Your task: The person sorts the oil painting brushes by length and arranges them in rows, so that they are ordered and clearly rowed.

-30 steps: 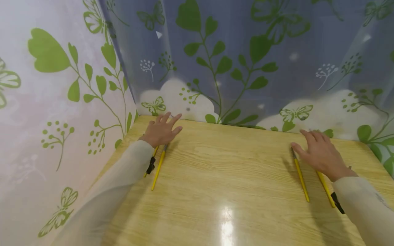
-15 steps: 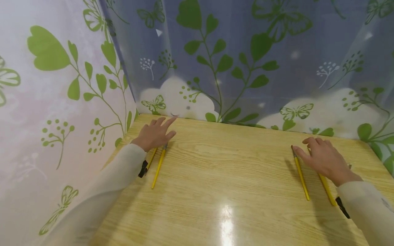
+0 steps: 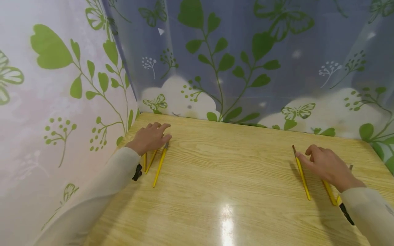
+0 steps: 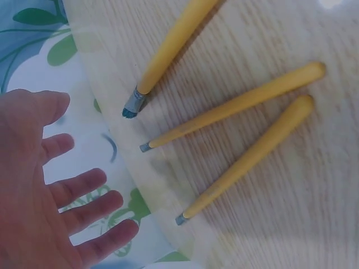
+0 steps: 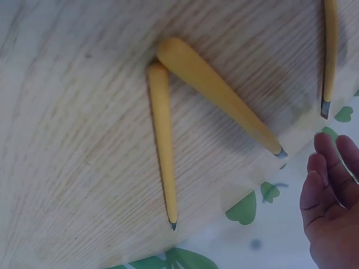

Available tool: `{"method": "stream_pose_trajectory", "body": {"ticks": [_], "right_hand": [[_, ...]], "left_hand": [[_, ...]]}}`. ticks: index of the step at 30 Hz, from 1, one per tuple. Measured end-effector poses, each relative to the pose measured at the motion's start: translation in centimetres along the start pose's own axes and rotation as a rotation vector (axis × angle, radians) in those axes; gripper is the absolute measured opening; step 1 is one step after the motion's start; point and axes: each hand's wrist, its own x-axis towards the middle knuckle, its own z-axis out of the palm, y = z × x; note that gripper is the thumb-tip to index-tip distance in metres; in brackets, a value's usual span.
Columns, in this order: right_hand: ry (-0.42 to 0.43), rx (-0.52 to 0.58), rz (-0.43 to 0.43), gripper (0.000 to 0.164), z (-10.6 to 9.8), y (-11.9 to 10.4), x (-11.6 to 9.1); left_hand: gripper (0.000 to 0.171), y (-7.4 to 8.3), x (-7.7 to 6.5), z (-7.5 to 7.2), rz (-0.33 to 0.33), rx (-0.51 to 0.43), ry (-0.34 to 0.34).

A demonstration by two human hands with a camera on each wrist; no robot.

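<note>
My left hand (image 3: 150,138) hovers over three yellow paintbrushes at the table's left, its fingers spread and holding nothing. In the left wrist view one brush (image 4: 174,47) has a teal tip; a second brush (image 4: 235,109) and a third brush (image 4: 247,162) lie beside it. On the other side my right hand (image 3: 330,167) is above three more yellow brushes, fingers loosely bent, with nothing in them. The right wrist view shows two of these, a thick brush (image 5: 224,95) and a slimmer brush (image 5: 162,140), meeting at their handle ends. Another brush (image 5: 330,56) lies apart, nearer the hand.
The wood-grain table (image 3: 227,164) runs between the two groups of brushes. A patterned blue curtain-like backdrop (image 3: 234,85) stands along the far edge, and a pale patterned wall (image 3: 61,102) along the left. Black straps hang at both cuffs.
Both hands have drawn back toward me and outward, the left to the left, the right to the right. The right fingers bend more. More of the brushes shows; they have not moved.
</note>
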Motion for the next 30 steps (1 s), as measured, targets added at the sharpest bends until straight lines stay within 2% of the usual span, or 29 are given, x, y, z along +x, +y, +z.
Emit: {"method": "stream_pose_trajectory", "body": {"ticks": [10,19,30], "right_hand": [[-0.044,-0.023,-0.002,0.06,0.9,-0.4,-0.3],[-0.081,-0.021,0.024,0.061,1.3,-0.2,-0.6],[-0.109,-0.04,0.022,0.053,2.1,-0.1,-1.0]], "left_hand": [[0.051,-0.5,-0.9,0.5,-0.008,0.034,-0.02],[0.033,-1.0,-1.2,1.4,-0.014,0.023,-0.134],[0.045,-0.6,-1.7,2.6,-0.012,0.038,-0.162]]}}
